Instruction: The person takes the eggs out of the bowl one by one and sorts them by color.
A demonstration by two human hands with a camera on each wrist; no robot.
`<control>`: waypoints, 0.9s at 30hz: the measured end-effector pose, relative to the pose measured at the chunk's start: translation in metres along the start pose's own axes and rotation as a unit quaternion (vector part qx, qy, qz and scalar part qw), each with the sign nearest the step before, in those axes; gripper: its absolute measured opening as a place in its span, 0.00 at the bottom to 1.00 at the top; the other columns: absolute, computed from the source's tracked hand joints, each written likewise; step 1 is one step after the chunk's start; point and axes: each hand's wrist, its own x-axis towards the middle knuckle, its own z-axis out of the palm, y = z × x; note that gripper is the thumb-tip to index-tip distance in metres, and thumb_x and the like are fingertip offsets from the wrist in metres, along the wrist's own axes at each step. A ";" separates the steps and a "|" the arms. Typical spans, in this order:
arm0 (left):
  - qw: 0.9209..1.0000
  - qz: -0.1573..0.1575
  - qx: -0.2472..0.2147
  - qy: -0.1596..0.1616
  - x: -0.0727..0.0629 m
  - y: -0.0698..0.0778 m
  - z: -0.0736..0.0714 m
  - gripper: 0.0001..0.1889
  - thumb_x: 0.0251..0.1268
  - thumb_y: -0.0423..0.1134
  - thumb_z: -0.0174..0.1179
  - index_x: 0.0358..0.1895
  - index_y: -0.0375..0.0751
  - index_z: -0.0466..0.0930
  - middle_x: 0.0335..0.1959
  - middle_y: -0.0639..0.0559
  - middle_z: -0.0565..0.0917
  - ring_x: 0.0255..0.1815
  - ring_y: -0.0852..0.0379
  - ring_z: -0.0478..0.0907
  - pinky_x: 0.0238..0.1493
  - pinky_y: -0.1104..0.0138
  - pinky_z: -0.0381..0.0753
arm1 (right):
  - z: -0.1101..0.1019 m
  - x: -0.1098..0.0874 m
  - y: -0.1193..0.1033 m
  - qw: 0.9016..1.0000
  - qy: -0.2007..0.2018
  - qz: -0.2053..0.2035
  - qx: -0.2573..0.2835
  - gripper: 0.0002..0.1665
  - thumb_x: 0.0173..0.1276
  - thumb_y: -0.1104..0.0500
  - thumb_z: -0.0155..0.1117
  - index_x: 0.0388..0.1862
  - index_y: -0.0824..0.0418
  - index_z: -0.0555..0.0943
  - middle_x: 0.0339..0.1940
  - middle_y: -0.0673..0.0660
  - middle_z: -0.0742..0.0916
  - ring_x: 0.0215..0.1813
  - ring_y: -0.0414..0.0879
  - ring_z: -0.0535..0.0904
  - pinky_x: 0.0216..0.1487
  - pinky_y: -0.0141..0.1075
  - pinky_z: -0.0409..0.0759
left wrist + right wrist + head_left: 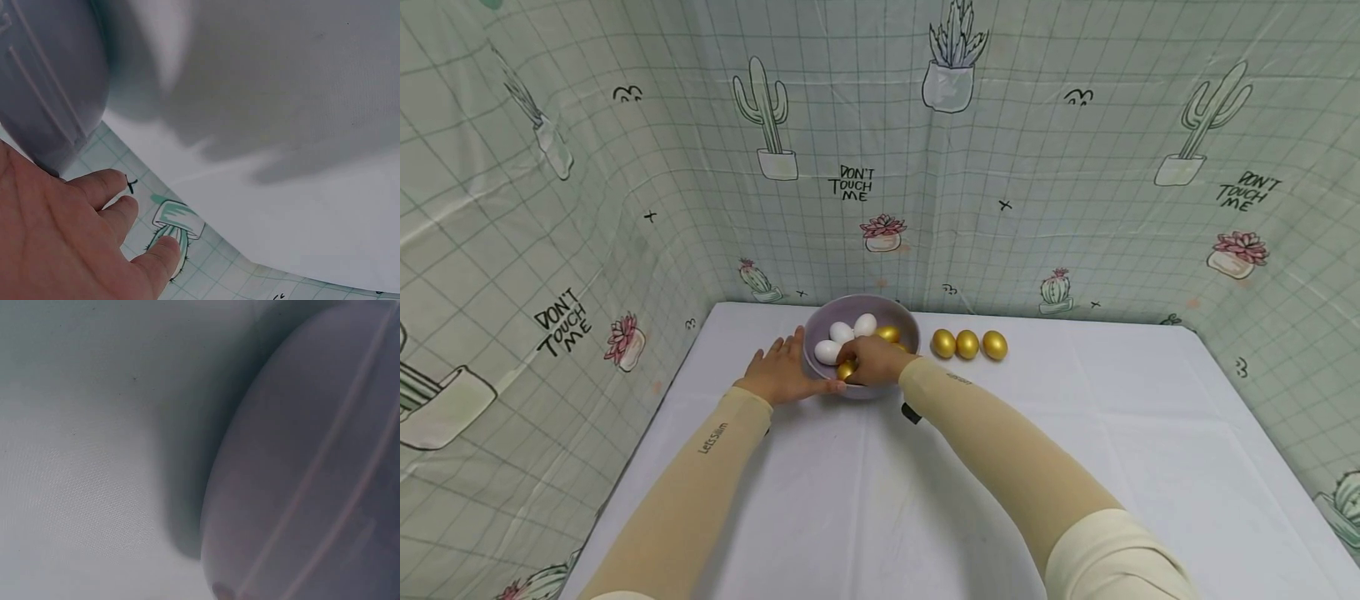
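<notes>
A purple bowl (822, 315) stands at the table's back edge with three white eggs (865, 324) and several gold eggs (888, 333) in it. My left hand (781, 375) lies along the bowl's left side, fingers spread, its thumb reaching along the front rim. In the left wrist view those fingers (156, 259) are straight beside the bowl's ribbed wall (56, 81). My right hand (877, 362) reaches down inside the bowl, fingers bent around a gold egg (846, 370) near the front. Part of that egg is hidden by the hand. The right wrist view holds mostly the bowl's outer wall (300, 475).
Three more gold eggs (967, 344) stand in a row on the white table (1112, 433), to the right of the bowl. Behind the table hangs a grid-patterned cloth (1000, 150) printed with cacti, and it also runs along both sides.
</notes>
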 end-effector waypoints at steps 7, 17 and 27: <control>1.000 0.001 -0.001 0.001 0.000 0.001 0.000 0.73 0.44 0.86 0.51 0.80 0.32 0.33 0.78 0.33 0.51 0.78 0.35 0.46 0.73 0.39 0.45 | -0.004 -0.005 0.003 1.000 0.001 -0.003 0.005 0.19 0.66 0.57 0.72 0.55 0.60 0.84 0.48 0.51 0.87 0.45 0.42 0.80 0.54 0.33 0.78; 1.000 0.000 0.001 0.003 -0.001 0.000 0.001 0.74 0.43 0.87 0.50 0.79 0.31 0.34 0.78 0.32 0.52 0.78 0.35 0.46 0.73 0.39 0.45 | -0.015 -0.016 0.011 0.998 0.047 -0.028 0.004 0.22 0.61 0.62 0.70 0.56 0.64 0.83 0.48 0.51 0.87 0.45 0.43 0.78 0.53 0.34 0.77; 1.000 -0.001 0.004 0.008 -0.001 0.001 0.001 0.73 0.44 0.86 0.52 0.79 0.30 0.35 0.77 0.31 0.54 0.78 0.34 0.48 0.73 0.39 0.46 | -0.035 -0.026 0.015 0.998 0.054 -0.022 0.031 0.27 0.59 0.62 0.71 0.60 0.62 0.81 0.53 0.52 0.85 0.48 0.43 0.77 0.53 0.35 0.76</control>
